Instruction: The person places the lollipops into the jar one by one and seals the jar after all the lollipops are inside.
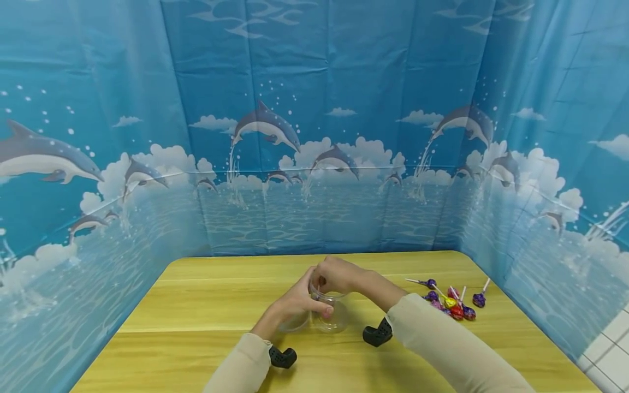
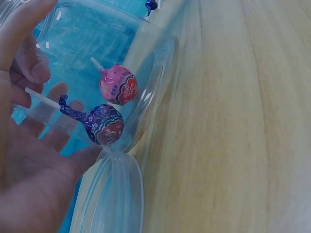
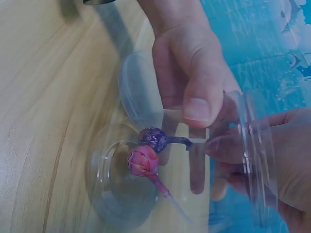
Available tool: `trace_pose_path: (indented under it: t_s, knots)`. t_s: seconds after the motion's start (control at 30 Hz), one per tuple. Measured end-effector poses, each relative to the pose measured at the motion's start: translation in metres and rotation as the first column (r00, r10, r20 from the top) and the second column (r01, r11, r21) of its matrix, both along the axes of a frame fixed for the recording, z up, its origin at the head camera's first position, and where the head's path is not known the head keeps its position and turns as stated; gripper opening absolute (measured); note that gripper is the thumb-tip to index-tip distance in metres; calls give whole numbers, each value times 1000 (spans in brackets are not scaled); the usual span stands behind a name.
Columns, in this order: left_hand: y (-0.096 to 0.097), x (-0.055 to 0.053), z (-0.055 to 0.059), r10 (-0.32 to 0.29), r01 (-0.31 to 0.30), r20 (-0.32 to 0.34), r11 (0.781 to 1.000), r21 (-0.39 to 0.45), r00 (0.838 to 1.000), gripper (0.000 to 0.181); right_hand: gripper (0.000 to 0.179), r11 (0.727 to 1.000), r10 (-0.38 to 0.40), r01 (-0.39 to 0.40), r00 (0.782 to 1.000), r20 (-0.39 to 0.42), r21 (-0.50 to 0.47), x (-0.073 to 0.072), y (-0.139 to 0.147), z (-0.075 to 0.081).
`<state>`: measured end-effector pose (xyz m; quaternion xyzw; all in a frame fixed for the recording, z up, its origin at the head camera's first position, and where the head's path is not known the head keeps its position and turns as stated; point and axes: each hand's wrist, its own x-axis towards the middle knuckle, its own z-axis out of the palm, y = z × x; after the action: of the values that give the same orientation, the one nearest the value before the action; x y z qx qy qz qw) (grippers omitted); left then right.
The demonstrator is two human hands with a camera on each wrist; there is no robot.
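Right hand [image 1: 339, 274] pinches purple lollipop [image 2: 103, 124] by stick inside jar [image 1: 334, 323], candy end toward base (pink lollipop [image 2: 117, 85] beside); left hand [image 1: 298, 299] grips jar

Dolphin-print blue curtains [image 1: 363, 65] around a wooden table [image 1: 196, 305]

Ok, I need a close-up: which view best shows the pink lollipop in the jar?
The left wrist view: the pink lollipop shows its red label clearly. The right wrist view shows its wrapper and stick but no label; in the head view I can't make it out.
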<state>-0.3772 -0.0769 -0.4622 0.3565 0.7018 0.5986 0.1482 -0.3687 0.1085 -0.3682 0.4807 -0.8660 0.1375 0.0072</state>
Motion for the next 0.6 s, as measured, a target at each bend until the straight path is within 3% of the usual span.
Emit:
trace_pose_path:
  t_s: [0.33,0.6]
  knots:
    - [1,2,-1,-35,30,78,997,65,996,87,16,995,-7,12,999,41,-103,2,18,16]
    - [3,1,4,-15,13,71,1000,28,997,88,20,987,-55,63,997,59,-150,6,41,28]
